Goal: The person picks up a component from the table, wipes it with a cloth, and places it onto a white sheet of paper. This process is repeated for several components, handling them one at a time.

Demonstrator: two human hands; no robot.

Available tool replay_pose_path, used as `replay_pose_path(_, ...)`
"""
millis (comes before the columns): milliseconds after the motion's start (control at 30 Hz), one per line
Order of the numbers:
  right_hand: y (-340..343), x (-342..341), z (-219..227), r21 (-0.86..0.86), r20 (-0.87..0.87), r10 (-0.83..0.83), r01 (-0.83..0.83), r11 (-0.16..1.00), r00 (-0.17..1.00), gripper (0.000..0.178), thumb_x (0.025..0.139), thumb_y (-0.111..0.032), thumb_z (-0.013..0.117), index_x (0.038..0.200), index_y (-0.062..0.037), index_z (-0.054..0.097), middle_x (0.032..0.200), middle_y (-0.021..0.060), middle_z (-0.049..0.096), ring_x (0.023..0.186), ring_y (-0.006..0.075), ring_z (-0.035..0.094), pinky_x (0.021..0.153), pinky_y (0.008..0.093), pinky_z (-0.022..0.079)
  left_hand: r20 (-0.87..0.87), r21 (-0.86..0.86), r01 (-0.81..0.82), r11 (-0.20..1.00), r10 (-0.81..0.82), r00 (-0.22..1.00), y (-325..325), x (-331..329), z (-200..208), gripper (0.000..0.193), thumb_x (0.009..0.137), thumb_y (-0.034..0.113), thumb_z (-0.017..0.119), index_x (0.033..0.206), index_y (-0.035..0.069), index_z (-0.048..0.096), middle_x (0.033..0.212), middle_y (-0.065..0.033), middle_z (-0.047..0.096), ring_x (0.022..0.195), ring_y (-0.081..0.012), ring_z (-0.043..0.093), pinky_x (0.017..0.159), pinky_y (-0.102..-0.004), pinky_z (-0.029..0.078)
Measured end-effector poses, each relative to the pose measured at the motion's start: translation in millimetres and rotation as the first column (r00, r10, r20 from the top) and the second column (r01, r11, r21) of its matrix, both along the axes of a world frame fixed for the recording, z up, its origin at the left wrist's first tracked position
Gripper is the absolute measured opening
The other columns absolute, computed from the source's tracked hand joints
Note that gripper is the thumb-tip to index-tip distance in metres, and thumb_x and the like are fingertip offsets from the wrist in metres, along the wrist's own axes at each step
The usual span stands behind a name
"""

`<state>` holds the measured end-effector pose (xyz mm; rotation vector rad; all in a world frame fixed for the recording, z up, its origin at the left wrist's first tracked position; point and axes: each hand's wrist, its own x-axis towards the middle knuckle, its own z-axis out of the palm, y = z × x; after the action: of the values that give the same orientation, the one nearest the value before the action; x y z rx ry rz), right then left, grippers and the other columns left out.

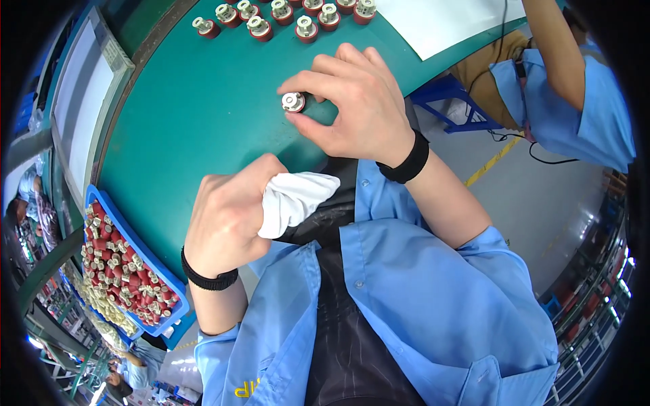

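Near the upper middle of the frame, a small red-and-white part (293, 102) is held over the green table (196, 128) by the right hand (362, 101), its grip closed with the part pinched between thumb and forefinger. Whether the part touches the table cannot be told. At the centre left, a crumpled white cloth (292, 203) is clutched by the left hand (230, 213), its grip clenched around the fabric. Along the top of the frame, similar parts (307, 28) are stood on the table in loose rows, beside a white sheet (433, 27). At the lower left, a blue bin (132, 237) is filled with loose red-and-white pieces (128, 274).
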<state>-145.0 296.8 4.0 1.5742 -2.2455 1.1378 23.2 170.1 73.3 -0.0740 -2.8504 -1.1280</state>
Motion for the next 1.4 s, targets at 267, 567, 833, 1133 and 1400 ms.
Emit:
replay_pose_path(267,-2.1,-1.1,-4.6,0.028,0.025,0.02,-0.021,0.999,0.999,0.018,0.066,-0.019,0.078,0.082,-0.0201,0.069,0.065,-0.0071,0.049,0.069,0.0148,0.045,0.063,0.031,0.03,-0.03,-0.265,-0.127,0.956,0.124,0.992,-0.6,-15.1,-6.1,0.013,0.059,-0.006,0.059,0.07,-0.001,0.056,0.084,-0.0103,0.058,0.065,-0.0337,0.06,0.054,-0.0424,0.046)
replay_pose_path(567,-1.7,0.8,-3.7,0.022,0.032,0.014,-0.015,1.0,0.999,0.022,0.062,-0.018,0.079,0.081,-0.0192,0.069,0.065,-0.0071,0.05,0.07,0.0142,0.045,0.064,0.0309,0.03,0.055,-0.477,-0.202,0.855,0.259,0.964,-19.2,-12.9,-3.1,0.007,0.064,-0.004,0.055,0.07,-0.002,0.056,0.086,-0.0125,0.059,0.068,-0.0353,0.06,0.058,-0.0448,0.047)
replay_pose_path(833,-3.2,1.2,-4.0,0.001,0.015,0.003,-0.003,1.0,1.0,0.019,0.063,-0.02,0.079,0.079,-0.0187,0.069,0.064,-0.0069,0.049,0.069,0.0142,0.044,0.063,0.0309,0.029,0.023,-0.435,-0.192,0.88,0.224,0.974,-13.9,-19.8,-6.8,0.006,0.068,-0.002,0.057,0.073,0.001,0.058,0.086,-0.0115,0.059,0.069,-0.0358,0.06,0.058,-0.0449,0.048)
replay_pose_path(1133,-1.3,-0.5,-5.2,0.026,-0.007,0.0,0.0,1.0,1.0,0.017,0.064,-0.018,0.078,0.079,-0.0186,0.069,0.064,-0.0073,0.049,0.068,0.0142,0.044,0.062,0.0307,0.029,0.075,-0.3,-0.058,0.952,0.084,0.994,-23.2,-17.7,1.6,0.012,0.072,-0.003,0.056,0.08,0.005,0.06,0.085,-0.0127,0.058,0.072,-0.037,0.06,0.059,-0.0461,0.047)
replay_pose_path(1400,-2.2,-0.7,-6.8,-0.014,0.039,0.04,-0.04,0.999,0.998,0.017,0.064,-0.015,0.076,0.079,-0.0185,0.069,0.064,-0.0073,0.049,0.068,0.0142,0.044,0.063,0.0303,0.029,0.082,-0.428,-0.225,0.876,0.285,0.955,-50.4,-14.5,-1.9,0.011,0.073,-0.003,0.055,0.081,0.004,0.06,0.087,-0.0125,0.059,0.076,-0.0369,0.06,0.062,-0.0454,0.048)
